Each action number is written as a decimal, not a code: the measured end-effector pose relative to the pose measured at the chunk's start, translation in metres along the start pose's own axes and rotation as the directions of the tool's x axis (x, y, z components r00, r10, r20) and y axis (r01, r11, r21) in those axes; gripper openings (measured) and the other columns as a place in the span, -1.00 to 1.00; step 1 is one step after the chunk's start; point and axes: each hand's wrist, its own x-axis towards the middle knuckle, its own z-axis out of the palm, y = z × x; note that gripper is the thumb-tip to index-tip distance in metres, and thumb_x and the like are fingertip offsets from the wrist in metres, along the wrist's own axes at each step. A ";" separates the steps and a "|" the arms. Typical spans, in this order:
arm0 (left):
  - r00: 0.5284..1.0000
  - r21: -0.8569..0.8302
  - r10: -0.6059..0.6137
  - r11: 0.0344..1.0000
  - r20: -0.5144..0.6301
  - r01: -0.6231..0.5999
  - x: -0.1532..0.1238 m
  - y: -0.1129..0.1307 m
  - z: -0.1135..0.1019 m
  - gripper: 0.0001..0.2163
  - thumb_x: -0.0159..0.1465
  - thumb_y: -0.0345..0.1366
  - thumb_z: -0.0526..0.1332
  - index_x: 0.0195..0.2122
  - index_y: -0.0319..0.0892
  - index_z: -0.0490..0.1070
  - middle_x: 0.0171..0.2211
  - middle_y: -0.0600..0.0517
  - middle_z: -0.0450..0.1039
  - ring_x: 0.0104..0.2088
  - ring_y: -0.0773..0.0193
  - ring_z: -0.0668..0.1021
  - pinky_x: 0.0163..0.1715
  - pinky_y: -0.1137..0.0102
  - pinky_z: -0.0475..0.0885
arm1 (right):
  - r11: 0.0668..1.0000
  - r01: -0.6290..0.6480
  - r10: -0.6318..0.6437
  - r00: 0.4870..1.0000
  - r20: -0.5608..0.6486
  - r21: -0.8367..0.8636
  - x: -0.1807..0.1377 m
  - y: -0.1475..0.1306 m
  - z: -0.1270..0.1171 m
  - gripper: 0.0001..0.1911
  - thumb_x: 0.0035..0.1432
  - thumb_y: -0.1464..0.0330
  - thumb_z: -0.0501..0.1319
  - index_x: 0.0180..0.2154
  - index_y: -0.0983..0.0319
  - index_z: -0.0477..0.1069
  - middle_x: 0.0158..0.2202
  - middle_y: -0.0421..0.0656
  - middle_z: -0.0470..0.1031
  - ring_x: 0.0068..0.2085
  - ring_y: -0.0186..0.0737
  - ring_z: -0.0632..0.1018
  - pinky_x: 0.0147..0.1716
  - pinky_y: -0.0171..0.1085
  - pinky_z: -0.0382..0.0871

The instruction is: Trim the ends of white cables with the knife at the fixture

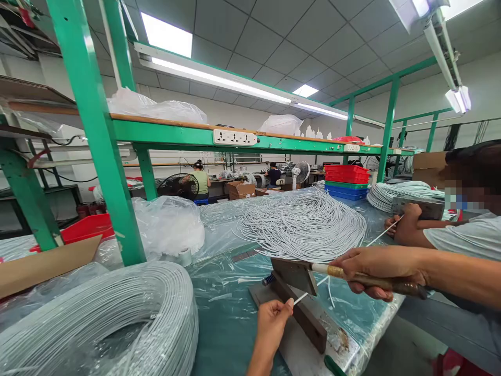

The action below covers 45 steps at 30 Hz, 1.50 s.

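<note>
Green steel racking frames a long workshop under strip lights, and the tabletop (227,318) in the lower half of the frame is covered with clear plastic sheet. At right centre a stack of shallow crates (346,181), red over green over blue, stands on the tabletop; what lies in them cannot be seen from this angle. A cardboard box (240,190) sits further back at centre, its contents not visible either. A red tray (88,228) shows at the left edge behind a green post. A large coil of grey-white cord (102,324) fills the lower left, and a loose heap of cut cord lengths (303,224) spreads across the centre.

At lower centre a lever cutter (299,292) rests on a flat base, its dark blade raised at an angle. The right hand (371,271) has its fingers wrapped tight around the cutter handle (383,282), which is wooden and runs towards the right edge. The left hand (272,321) pinches a thin white cord (309,291) between thumb and fingers just beside the blade; the cord is slim, pale and straight, passing under the blade.

At the right edge a co-worker's hands (403,227) hold another white cord beside a metal plate.
</note>
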 end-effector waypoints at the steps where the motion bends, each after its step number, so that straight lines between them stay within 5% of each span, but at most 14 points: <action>1: 1.000 -0.020 -0.004 1.000 -0.018 0.003 0.001 -0.001 0.001 -0.58 -0.22 0.17 0.09 -0.73 -0.14 0.19 -0.77 0.20 -0.03 -0.67 0.44 0.02 -0.60 0.45 -0.08 | 1.000 0.002 -0.002 1.000 -0.011 -0.015 0.001 0.004 0.002 -0.91 -0.09 0.50 -0.01 -0.43 0.30 0.20 -0.68 -0.30 0.25 -0.80 -0.53 0.22 -0.89 -0.56 0.06; 5: 0.998 -0.082 -0.027 0.996 -0.063 0.022 0.002 -0.001 0.004 -0.56 -0.32 0.18 0.18 -0.78 -0.13 0.16 -0.80 0.22 -0.04 -0.68 0.46 0.02 -0.61 0.46 -0.11 | 0.998 0.001 -0.002 1.000 -0.022 -0.057 0.004 0.018 0.009 -0.94 -0.12 0.48 0.03 -0.56 0.27 0.13 -0.75 -0.32 0.19 -0.82 -0.53 0.18 -0.90 -0.55 0.04; 14: 0.996 -0.171 -0.076 0.983 -0.053 0.066 0.003 0.003 0.001 -0.55 -0.38 0.12 0.28 -0.82 -0.16 0.19 -0.84 0.23 -0.02 -0.70 0.49 0.03 -0.64 0.48 -0.13 | 0.994 -0.077 0.079 0.996 -0.029 0.081 -0.003 0.029 0.019 -0.90 -0.04 0.47 0.00 -0.38 0.26 0.19 -0.76 -0.37 0.08 -0.80 -0.53 0.08 -0.88 -0.57 -0.03; 21: 0.995 -0.194 -0.083 0.978 -0.058 0.071 0.005 0.001 -0.001 -0.58 -0.38 0.05 0.32 -0.84 -0.17 0.20 -0.83 0.21 0.02 -0.69 0.49 0.06 -0.64 0.49 -0.07 | 0.996 -0.039 0.041 0.999 -0.021 0.081 0.002 0.054 0.025 -0.90 -0.16 0.42 0.08 -0.52 0.23 0.12 -0.78 -0.37 0.08 -0.81 -0.55 0.07 -0.86 -0.55 0.03; 35: 0.991 -0.194 -0.111 0.977 -0.076 0.094 0.007 0.001 -0.002 -0.61 -0.36 0.00 0.33 -0.84 -0.17 0.20 -0.84 0.22 0.00 -0.71 0.49 0.05 -0.65 0.49 -0.09 | 0.990 -0.050 0.054 0.998 -0.030 0.134 0.004 0.058 0.025 -0.80 -0.24 0.36 0.14 -0.50 0.22 0.12 -0.79 -0.38 0.07 -0.81 -0.52 0.09 -0.85 -0.51 -0.02; 45: 0.994 -0.209 -0.087 0.975 -0.068 0.071 0.008 -0.005 -0.002 -0.65 -0.32 -0.01 0.29 -0.81 -0.19 0.26 -0.82 0.20 0.04 -0.70 0.48 0.07 -0.65 0.49 -0.10 | 0.997 0.014 -0.028 0.982 -0.186 -0.080 -0.002 0.069 0.036 -0.78 -0.10 0.40 0.08 -0.31 0.26 0.19 -0.67 -0.38 0.08 -0.74 -0.54 0.04 -0.81 -0.51 -0.10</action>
